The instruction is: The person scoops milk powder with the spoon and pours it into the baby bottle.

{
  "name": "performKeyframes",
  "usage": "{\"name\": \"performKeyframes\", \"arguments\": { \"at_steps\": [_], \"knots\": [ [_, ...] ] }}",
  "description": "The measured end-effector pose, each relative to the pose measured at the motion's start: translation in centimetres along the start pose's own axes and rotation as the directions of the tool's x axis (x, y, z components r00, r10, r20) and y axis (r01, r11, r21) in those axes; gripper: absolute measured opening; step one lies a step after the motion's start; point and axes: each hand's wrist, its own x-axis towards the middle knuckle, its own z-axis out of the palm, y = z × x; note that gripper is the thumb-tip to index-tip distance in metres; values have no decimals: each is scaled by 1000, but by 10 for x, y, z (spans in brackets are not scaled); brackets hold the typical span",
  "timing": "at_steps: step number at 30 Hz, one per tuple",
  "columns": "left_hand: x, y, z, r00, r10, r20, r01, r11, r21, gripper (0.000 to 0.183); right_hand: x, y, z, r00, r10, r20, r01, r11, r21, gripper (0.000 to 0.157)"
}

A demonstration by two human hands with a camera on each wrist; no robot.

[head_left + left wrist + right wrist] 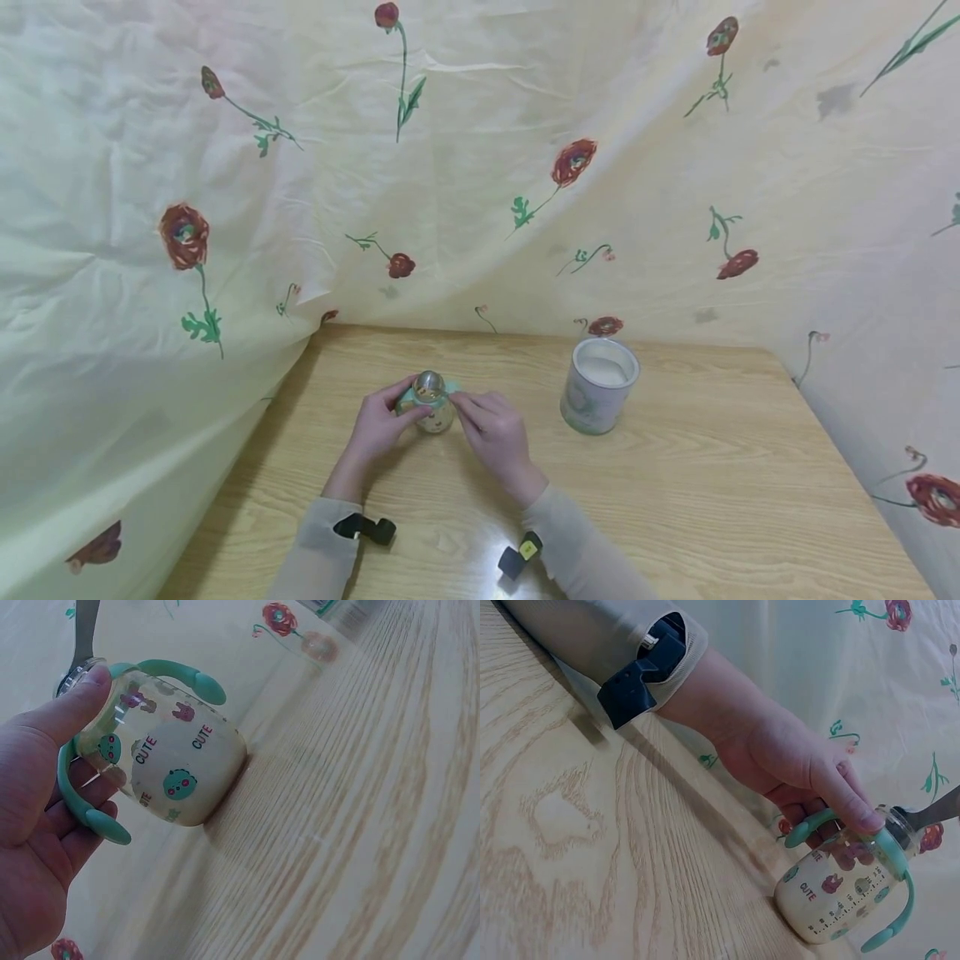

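The head view looks forward and down from above onto the bench (675,500), well back from the work. Each wrist view sits low and close, looking across the bench toward the cloth backdrop (480,167); all three share the bottle (433,408)

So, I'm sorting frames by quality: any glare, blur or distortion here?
Head view: glare on the table near the sleeves, wide-angle bending at the edges. Left wrist view: table grain streaked with blur, bottle sharp. Right wrist view: dim, even light.
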Motion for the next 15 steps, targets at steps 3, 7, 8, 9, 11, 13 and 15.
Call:
{"name": "performKeyframes", "arguments": {
  "at_steps": [3, 7, 8, 9, 11, 13, 15],
  "knots": [
    [0, -1, 0, 1000, -4, 0, 4, 1000, -1, 68, -1, 1, 0, 1000, -10, -8, 10, 1000, -2, 25],
    [-1, -1, 0, 1000, -10, 0, 10, 1000, -5, 69, -2, 1, 0, 1000, -13, -8, 13, 1000, -1, 24],
    [-1, 0, 0, 1000, -12, 0, 12, 1000, -6, 69, -2, 1, 0, 1000, -11, -6, 11, 1000, 0, 23],
    [-1, 0, 0, 1000, -15, -1, 15, 1000, -5, 69, -2, 2, 0, 1000, -10, -4, 10, 1000, -2, 22],
    [-1, 1, 0, 1000, -15, 1, 15, 1000, -5, 68, -2, 1, 0, 1000, -10, -7, 10, 1000, 0, 22],
    [-2, 2, -1, 1000, -12, 1, 12, 1000, -2, 68, -2, 1, 0, 1000, -9, -10, 9, 1000, -1, 22],
    [-2, 3, 0, 1000, -6, 3, 6, 1000, 2, 67, -2, 2, 0, 1000, -12, -16, 12, 1000, -1, 24]
  ]
}}
